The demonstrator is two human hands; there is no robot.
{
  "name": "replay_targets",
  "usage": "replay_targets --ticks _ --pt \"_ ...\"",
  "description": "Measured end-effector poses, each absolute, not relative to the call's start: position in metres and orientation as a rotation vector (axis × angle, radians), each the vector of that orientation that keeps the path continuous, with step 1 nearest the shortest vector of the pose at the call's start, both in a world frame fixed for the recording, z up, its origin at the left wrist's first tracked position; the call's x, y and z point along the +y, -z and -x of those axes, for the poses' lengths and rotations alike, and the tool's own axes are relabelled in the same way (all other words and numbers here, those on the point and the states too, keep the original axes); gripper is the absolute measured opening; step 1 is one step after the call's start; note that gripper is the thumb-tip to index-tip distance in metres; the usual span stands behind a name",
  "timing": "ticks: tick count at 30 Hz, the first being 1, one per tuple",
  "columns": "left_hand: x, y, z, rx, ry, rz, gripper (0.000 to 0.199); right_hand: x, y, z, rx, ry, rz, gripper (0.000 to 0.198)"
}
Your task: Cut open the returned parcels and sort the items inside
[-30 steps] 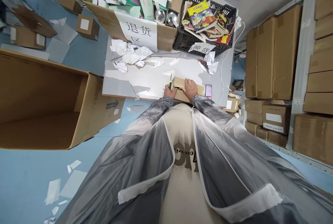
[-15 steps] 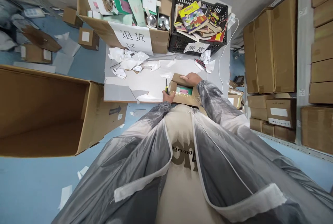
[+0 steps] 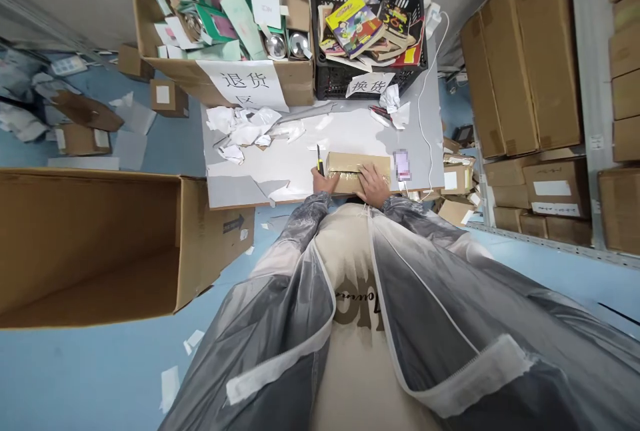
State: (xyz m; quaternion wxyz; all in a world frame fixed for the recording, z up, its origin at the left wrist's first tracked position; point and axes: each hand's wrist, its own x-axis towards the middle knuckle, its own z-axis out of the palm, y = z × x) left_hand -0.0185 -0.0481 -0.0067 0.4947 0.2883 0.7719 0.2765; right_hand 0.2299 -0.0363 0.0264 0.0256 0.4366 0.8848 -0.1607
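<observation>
A small cardboard box point(image 3: 345, 162) sits at the table's front edge, its top flaps folded down and shiny tape along the near side. My left hand point(image 3: 325, 181) is at the box's left end, closed around a yellow and black utility knife point(image 3: 321, 163) whose blade points away from me. My right hand point(image 3: 374, 185) lies with fingers spread on the right part of the box top. What is inside the box is hidden by the flaps.
A phone point(image 3: 402, 165) lies right of the box. Crumpled paper point(image 3: 243, 125) is on the table's left. Behind stand a large carton point(image 3: 300, 84) of green boxes and a black crate point(image 3: 330, 87) of books. An open carton point(image 3: 200, 244) stands at the left, shelves of boxes at the right.
The box's far flap was raised, with a green and pink package showing inside; now the flaps are down. My right hand has come from the far flap onto the top.
</observation>
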Motion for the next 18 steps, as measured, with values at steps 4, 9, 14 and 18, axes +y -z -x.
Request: replay_targets --ticks 4,9,14,18 --pt "-0.019 0.006 0.037 1.862 -0.731 -1.003 0.105 -0.051 -0.023 -0.231 2.613 0.435 -1.569 0.08" --pt "0.018 0.016 0.05 1.8 -0.72 -1.073 0.109 -0.054 -0.026 -0.204 2.605 0.51 -1.516 0.077" --pt "0.034 0.026 0.056 1.893 -0.522 -0.755 0.05 -0.065 -0.025 -0.186 2.56 0.614 -1.54 0.063" --pt "0.035 0.024 0.059 1.88 -0.41 -0.839 0.055 -0.062 -0.023 -0.175 2.53 0.598 -1.524 0.09"
